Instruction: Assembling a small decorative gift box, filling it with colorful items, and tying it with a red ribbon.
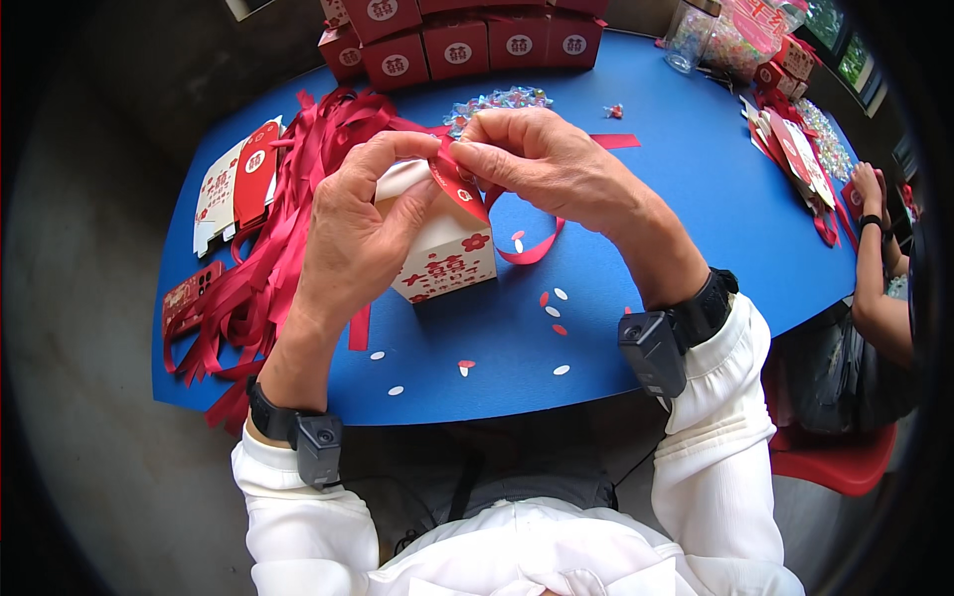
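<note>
A small white gift box (449, 260) with red flower prints stands on the blue table in front of me. A red flap or tag (463, 189) leans at its top. My left hand (360, 204) curves around the box's left upper side, fingers pinching the red ribbon at the top. From the right, my right hand (547, 159) meets it there, thumb and index finger pressed together on the same ribbon. A loop of this ribbon (537, 252) hangs down right of the box. Fingers hide the exact crossing of the ribbon.
Loose red ribbons (288, 228) heap at the left, beside flat box blanks (231, 184) and a phone (194, 290). Red boxes (457, 50) stack at the back. Beads (497, 104) lie behind my hands; paper ovals (553, 311) dot the front. Another person's arm (879, 268) is at right.
</note>
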`<state>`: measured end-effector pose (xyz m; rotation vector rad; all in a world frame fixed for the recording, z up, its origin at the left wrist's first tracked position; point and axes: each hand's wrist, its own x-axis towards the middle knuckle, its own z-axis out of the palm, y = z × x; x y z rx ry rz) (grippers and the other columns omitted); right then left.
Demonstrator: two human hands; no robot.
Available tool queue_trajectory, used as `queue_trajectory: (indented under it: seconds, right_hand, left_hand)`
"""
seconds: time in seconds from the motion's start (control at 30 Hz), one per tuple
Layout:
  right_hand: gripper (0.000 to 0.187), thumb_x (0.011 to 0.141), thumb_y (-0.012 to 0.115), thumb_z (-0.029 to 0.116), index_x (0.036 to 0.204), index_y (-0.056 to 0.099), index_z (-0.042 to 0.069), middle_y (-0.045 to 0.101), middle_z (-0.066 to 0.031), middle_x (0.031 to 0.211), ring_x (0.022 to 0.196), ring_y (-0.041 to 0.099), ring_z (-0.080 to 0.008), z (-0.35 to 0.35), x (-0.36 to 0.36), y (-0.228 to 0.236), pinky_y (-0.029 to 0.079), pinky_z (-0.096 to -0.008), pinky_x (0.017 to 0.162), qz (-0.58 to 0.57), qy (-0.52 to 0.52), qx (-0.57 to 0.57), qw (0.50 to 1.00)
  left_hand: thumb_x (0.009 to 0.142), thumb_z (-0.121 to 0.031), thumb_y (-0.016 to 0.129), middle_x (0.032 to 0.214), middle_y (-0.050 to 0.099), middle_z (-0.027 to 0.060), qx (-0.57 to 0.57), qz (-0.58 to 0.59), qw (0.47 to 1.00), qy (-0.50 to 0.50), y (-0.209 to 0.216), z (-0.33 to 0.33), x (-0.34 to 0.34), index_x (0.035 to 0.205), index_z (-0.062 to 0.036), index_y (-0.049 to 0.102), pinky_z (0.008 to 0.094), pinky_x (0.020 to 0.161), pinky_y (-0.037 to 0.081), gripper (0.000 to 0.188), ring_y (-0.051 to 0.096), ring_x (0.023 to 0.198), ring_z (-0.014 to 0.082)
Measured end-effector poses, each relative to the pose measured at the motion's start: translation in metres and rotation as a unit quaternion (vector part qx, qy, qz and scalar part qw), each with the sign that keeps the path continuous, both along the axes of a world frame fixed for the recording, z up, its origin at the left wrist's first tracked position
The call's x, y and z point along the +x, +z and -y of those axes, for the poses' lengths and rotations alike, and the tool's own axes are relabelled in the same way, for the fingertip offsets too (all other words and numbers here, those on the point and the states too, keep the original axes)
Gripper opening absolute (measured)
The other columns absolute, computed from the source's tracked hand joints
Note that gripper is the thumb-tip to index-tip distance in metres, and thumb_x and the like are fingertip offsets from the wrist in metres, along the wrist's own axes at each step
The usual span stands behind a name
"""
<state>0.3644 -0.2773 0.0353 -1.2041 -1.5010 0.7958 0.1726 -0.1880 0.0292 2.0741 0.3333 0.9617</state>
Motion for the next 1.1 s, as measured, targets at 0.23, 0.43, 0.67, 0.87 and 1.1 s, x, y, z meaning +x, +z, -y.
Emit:
queue_trajectory:
  seconds: [0.23,0.43,0.67,0.87,1.1]
  right_hand:
    - [0.028,0.094,0.072,0.029,0.090,0.071,0.001,0.068,-0.0040,0.079,0.073,0.060,-0.0084,0.002,0.003,0.006,0.048,-0.0244,0.064,-0.039,0.004,-0.033,0.999]
    - [0.027,0.089,0.077,0.032,0.089,0.072,0.005,0.066,-0.0015,0.076,0.068,0.056,-0.0061,0.002,0.000,0.004,0.043,-0.0221,0.059,-0.087,0.008,-0.060,0.994]
    - [0.029,0.088,0.078,0.034,0.088,0.072,0.007,0.065,0.0002,0.074,0.062,0.050,-0.0043,-0.003,0.000,-0.004,0.035,-0.0203,0.053,-0.143,0.002,-0.077,0.987]
    - [0.033,0.089,0.078,0.033,0.091,0.071,0.001,0.068,-0.0043,0.079,0.069,0.059,-0.0071,0.001,-0.013,0.001,0.045,-0.0225,0.059,-0.149,-0.042,-0.061,0.986]
    - [0.032,0.091,0.075,0.028,0.096,0.071,-0.003,0.070,-0.0088,0.086,0.079,0.065,-0.0104,0.004,-0.014,0.004,0.053,-0.0250,0.071,-0.101,-0.051,-0.054,0.992]
  left_hand:
    - [0.091,-0.004,0.066,0.105,0.070,0.0110,-0.009,0.008,1.000,-0.013,0.002,0.002,-0.001,0.113,-0.0039,0.066,0.0320,0.084,0.056,0.022,0.070,0.096,0.0198]
    - [0.091,-0.005,0.066,0.105,0.070,0.0112,0.004,0.008,1.000,-0.010,0.000,0.000,-0.001,0.112,-0.0036,0.067,0.0326,0.082,0.057,0.021,0.070,0.095,0.0208]
    - [0.091,-0.005,0.066,0.105,0.070,0.0108,0.007,0.006,1.000,-0.003,0.000,0.001,-0.001,0.112,-0.0026,0.066,0.0322,0.082,0.057,0.021,0.070,0.094,0.0201]
    - [0.091,-0.005,0.067,0.102,0.071,0.0095,-0.003,0.015,1.000,-0.008,-0.002,-0.001,-0.002,0.114,-0.0023,0.065,0.0316,0.083,0.057,0.023,0.070,0.095,0.0184]
    - [0.091,-0.006,0.068,0.102,0.071,0.0083,-0.003,0.017,1.000,-0.011,0.000,0.000,-0.001,0.114,-0.0023,0.065,0.0304,0.083,0.056,0.023,0.069,0.095,0.0165]
